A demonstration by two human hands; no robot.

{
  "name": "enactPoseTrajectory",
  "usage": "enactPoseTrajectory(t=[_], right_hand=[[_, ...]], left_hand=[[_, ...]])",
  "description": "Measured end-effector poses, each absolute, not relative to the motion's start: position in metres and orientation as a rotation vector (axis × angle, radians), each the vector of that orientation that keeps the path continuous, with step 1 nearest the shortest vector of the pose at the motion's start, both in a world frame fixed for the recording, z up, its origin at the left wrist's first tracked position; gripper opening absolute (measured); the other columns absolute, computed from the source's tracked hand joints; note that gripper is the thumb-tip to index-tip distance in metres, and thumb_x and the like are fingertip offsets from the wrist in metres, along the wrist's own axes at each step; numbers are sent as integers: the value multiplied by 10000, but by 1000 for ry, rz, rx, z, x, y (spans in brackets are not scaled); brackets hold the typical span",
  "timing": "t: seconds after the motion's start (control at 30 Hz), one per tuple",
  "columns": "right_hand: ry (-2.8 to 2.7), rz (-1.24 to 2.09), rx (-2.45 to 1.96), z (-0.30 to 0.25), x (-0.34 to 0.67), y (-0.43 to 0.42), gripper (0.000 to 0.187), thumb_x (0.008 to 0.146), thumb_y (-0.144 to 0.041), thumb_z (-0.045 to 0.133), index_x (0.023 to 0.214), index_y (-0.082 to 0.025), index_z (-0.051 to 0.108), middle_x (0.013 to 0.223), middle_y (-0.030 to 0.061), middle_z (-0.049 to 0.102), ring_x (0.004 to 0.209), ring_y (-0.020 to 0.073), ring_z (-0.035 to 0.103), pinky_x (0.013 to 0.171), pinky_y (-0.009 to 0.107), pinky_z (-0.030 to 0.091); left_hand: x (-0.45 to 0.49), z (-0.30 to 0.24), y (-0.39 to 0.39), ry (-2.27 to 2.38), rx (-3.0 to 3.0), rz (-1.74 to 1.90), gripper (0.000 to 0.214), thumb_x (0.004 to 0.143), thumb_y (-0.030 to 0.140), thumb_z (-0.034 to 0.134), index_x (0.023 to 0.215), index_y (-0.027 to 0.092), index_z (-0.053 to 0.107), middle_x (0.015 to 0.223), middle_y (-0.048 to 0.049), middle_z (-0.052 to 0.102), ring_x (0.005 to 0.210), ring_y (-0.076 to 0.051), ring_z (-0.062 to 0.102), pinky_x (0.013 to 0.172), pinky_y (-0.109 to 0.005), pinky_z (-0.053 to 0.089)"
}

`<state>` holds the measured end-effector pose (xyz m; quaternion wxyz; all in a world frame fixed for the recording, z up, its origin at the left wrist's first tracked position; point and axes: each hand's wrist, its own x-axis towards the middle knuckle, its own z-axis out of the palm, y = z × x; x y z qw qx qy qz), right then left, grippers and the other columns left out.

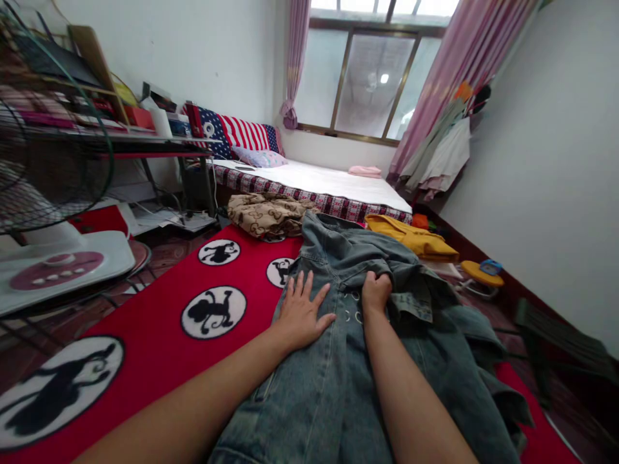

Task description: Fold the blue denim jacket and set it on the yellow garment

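Looking through the head view, I have both hands on the denim jacket (348,367), which lies spread beneath them on a red cloth (155,361) printed with black figures in white circles. My right hand (376,293) is clenched on a fold of the denim, knuckles up. My left hand (302,316) grasps nothing: it presses flat on the cloth to the left of that grip, fingers spread and thumb pointing toward it. Between the two hands, just beside the right wrist, sits a group of metal rings (354,316). Touching the right of the grip is a stitched piece of denim (411,306), cuff or flap, I cannot tell which. The jacket's body runs back under both forearms, and its loose folds spill to the right of the grip.

Beyond the grip and to its left, a brown patterned cloth (268,214) lies bunched near the jacket's far end; beyond and to the right is a yellow garment (413,237). Farther past them stands a bed (309,173) with a white top. Well apart on the left is a fan (62,258); on the right, a yellow stool (471,272).
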<state>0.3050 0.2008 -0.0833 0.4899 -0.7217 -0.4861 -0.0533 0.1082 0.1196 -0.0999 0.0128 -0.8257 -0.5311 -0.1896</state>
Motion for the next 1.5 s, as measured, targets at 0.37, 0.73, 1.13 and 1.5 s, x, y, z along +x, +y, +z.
enactPoseTrajectory(t=[0.37, 0.73, 1.13, 1.5], right_hand=[[-1330, -85, -1107, -29, 251, 177, 288, 933, -346, 396, 765, -201, 579, 624, -28, 529, 568, 135, 505, 608, 254, 397], [-1785, 1, -1808, -6, 211, 327, 600, 832, -480, 552, 1299, -105, 508, 1163, 158, 649, 1047, 268, 604, 882, 372, 448], [-1989, -172, -1979, -60, 194, 373, 270, 902, -262, 494, 1114, -207, 651, 1105, 119, 674, 1015, 248, 644, 823, 339, 469], [-2146, -174, -1541, -50, 223, 278, 603, 804, -159, 542, 1389, -129, 398, 1403, 170, 448, 1301, 281, 419, 1087, 451, 324]], left_hand=[[114, -93, 114, -1774, -2585, -660, 721, 869, 685, 365, 1472, 289, 374, 1590, -146, 186, 1453, -415, 98, 1142, -619, 49], [114, -88, 113, -1860, -2679, -742, 756, 837, 681, 428, 1464, 258, 400, 1592, -152, 156, 1457, -399, 36, 1147, -641, 47], [118, -89, 115, -1957, -2729, -696, 755, 853, 647, 404, 1482, 231, 370, 1596, -157, 104, 1447, -430, -51, 1108, -707, -30], [118, -94, 117, -1874, -2558, -692, 696, 850, 658, 405, 1433, 281, 448, 1579, -122, 243, 1455, -418, 84, 1114, -663, -32]])
